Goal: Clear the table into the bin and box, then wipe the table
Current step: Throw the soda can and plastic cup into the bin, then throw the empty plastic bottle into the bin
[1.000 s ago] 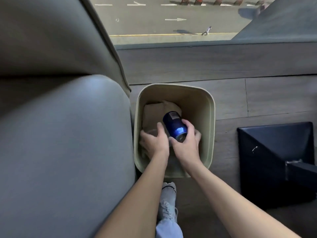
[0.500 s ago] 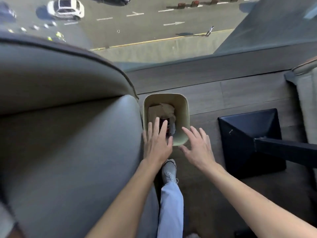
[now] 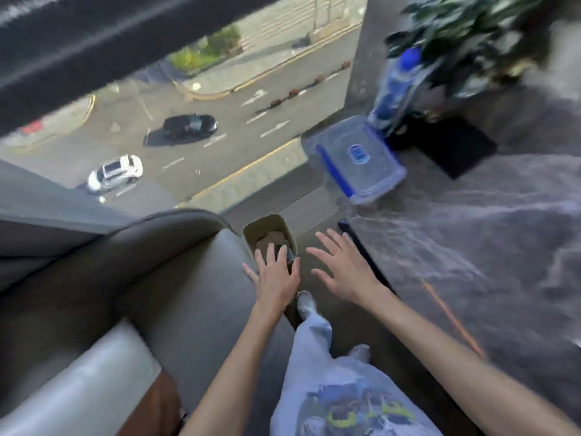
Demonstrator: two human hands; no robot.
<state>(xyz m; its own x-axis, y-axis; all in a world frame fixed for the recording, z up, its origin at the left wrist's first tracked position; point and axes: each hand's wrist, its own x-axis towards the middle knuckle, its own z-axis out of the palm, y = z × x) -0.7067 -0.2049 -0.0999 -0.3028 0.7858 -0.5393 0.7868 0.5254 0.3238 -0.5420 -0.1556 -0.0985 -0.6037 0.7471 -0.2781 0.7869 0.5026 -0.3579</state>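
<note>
A beige bin point(image 3: 251, 231) stands on the floor between the grey sofa and the table. Crumpled brown paper point(image 3: 274, 238) and a dark blue can point(image 3: 288, 252) lie inside it. My left hand point(image 3: 274, 278) hovers above the bin's near edge, fingers spread, holding nothing. My right hand point(image 3: 342, 269) is beside it to the right, also spread and empty, near the table's edge. On the dark marble table point(image 3: 471, 247), at its far end, sit a clear plastic box with a blue-trimmed lid point(image 3: 358, 158) and a blue-capped bottle point(image 3: 396, 86), both blurred.
A grey sofa point(image 3: 125, 294) fills the left side. A potted plant point(image 3: 471, 33) on a black mat point(image 3: 452, 146) stands at the table's far right. A large window behind looks down on a street. My leg and shoe point(image 3: 306, 305) are on the floor below the bin.
The blue can left my hands and lies in the bin. Both hands drew back and up with fingers spread. The view rose and swung right, bringing the table, box and bottle into sight.
</note>
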